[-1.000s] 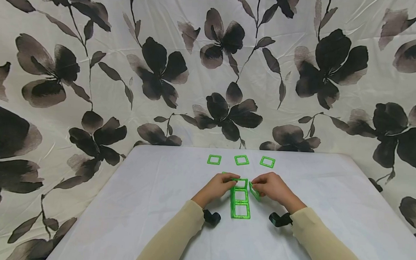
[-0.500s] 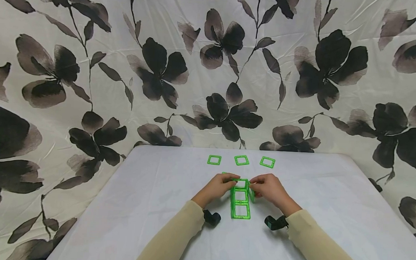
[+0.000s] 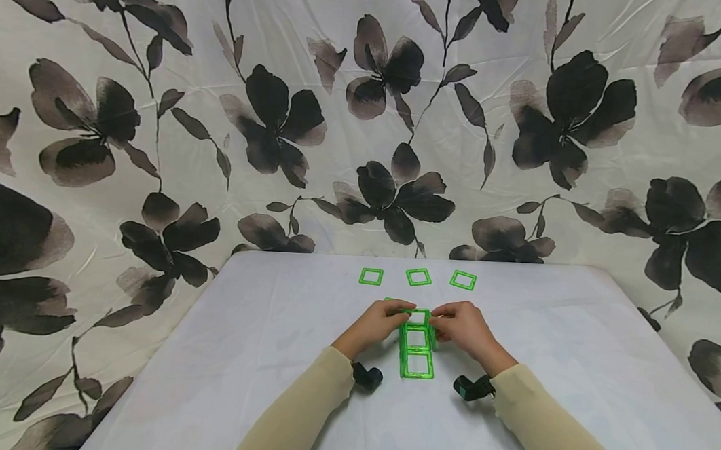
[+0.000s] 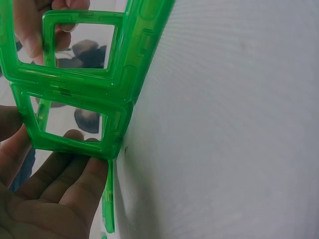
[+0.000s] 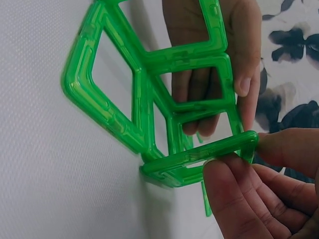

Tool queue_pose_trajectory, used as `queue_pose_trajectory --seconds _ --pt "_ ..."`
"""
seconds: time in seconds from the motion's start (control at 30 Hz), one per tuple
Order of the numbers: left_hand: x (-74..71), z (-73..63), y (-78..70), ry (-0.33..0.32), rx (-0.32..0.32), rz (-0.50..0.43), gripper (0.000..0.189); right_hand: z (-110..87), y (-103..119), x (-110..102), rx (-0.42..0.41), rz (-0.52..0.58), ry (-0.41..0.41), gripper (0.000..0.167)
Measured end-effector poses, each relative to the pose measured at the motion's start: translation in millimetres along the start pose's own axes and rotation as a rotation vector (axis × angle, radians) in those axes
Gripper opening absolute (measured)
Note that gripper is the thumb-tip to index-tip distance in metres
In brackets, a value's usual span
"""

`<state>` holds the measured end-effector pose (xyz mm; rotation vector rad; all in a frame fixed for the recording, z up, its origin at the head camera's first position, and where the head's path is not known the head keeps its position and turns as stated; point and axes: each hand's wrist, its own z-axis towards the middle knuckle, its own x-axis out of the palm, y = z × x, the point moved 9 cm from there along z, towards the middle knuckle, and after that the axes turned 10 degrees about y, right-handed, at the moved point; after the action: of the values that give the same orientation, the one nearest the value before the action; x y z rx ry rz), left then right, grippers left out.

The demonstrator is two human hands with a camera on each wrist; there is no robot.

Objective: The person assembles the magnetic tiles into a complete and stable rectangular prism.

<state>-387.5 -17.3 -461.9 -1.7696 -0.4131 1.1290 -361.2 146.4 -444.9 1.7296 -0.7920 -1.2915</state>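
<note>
A structure of joined green square magnetic tiles [image 3: 418,351] stands on the white table, with a row of frames towards the camera and tiles standing upright along its side. My left hand [image 3: 380,324] holds its far left part; in the left wrist view the fingers [image 4: 82,191] lie against the side tile [image 4: 75,144]. On the other side, my right hand [image 3: 468,329] pinches an upright green magnetic tile [image 5: 199,153] between thumb and fingers. In the right wrist view that tile's lower edge meets the structure. From the head, the hands hide some far tiles.
Three loose green square tiles lie in a row at the back: left [image 3: 371,276], middle [image 3: 419,277] and right [image 3: 463,280]. The white table [image 3: 269,329] ends at a floral cloth [image 3: 392,199] behind. A small black camera sits at each wrist.
My right hand has moved left, bringing its tile from tilted and apart to upright against the structure's right side. My left hand and the loose tiles have stayed in place.
</note>
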Motion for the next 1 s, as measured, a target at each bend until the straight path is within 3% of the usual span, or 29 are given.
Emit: queue_pose_trajectory --seconds 0.47,1.0 --pt "-0.3 1.3 2.7 -0.002 -0.003 -0.001 0.032 0.3 1.3 3.9 0.036 0.000 -0.055 0.027" --pt "-0.5 1.7 2.5 0.001 0.001 -0.015 0.033 1.9 0.4 5.0 0.032 -0.006 -0.062 0.027"
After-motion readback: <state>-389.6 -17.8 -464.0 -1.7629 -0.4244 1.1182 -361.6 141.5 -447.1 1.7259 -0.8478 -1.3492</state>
